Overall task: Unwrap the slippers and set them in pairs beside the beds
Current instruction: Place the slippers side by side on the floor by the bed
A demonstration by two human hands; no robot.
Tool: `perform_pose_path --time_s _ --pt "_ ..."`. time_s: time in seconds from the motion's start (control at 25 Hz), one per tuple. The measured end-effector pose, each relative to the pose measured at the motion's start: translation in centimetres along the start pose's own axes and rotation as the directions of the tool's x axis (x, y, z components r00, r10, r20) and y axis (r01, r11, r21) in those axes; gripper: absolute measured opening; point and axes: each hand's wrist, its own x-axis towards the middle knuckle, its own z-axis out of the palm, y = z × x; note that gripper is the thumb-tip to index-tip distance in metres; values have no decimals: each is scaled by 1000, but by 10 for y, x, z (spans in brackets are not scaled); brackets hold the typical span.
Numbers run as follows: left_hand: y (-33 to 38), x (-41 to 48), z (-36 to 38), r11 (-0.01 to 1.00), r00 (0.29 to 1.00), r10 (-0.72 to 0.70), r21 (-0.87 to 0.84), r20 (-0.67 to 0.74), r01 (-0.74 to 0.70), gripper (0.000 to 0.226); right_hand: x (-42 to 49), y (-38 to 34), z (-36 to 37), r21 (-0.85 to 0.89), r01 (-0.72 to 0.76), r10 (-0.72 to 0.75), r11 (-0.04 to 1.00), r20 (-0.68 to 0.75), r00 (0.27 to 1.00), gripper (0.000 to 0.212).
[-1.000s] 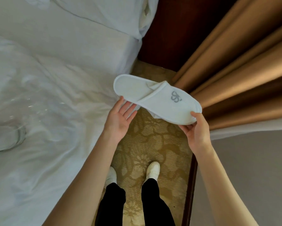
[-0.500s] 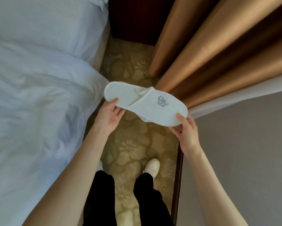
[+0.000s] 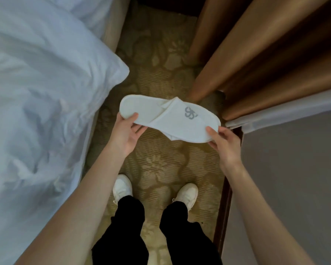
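White slippers (image 3: 170,117) with a grey logo on the upper are held flat in the air above the patterned carpet, heel to the left, toe to the right. A second slipper seems stacked under the top one; only a white edge of it shows below. My left hand (image 3: 125,131) grips the heel end, thumb on top. My right hand (image 3: 225,143) pinches the toe end. No wrapper is visible on them. The bed (image 3: 36,96) with its white duvet lies to the left.
Patterned beige carpet (image 3: 161,169) runs in a narrow strip between the bed and the gold curtains (image 3: 256,60) on the right. A grey wall (image 3: 295,178) with a dark wood skirting stands at right. My feet in white shoes (image 3: 122,186) stand below.
The view has tilted down and forward along the strip of carpet. The slippers stay held between both hands, now lower in the frame and closer to the floor.
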Motion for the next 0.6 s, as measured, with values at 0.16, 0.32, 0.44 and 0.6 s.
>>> perform_pose_path --time_s 0.16,0.32,0.44,0.6 --pt "-39 100 -49 999 999 -32 41 23 31 36 82 73 32 -81 26 -24 996 25 999 36" --pt "-77 214 -100 996 1000 -17 90 7 16 29 178 148 84 -139 88 -86 986 20 996 34" --pt "-86 296 -132 999 1000 18 32 18 -19 29 251 185 133 -163 181 -168 970 87 982 22" --pt "-84 377 -159 995 995 97 -24 -5 -97 30 324 210 189 -189 265 -244 946 126 962 15"
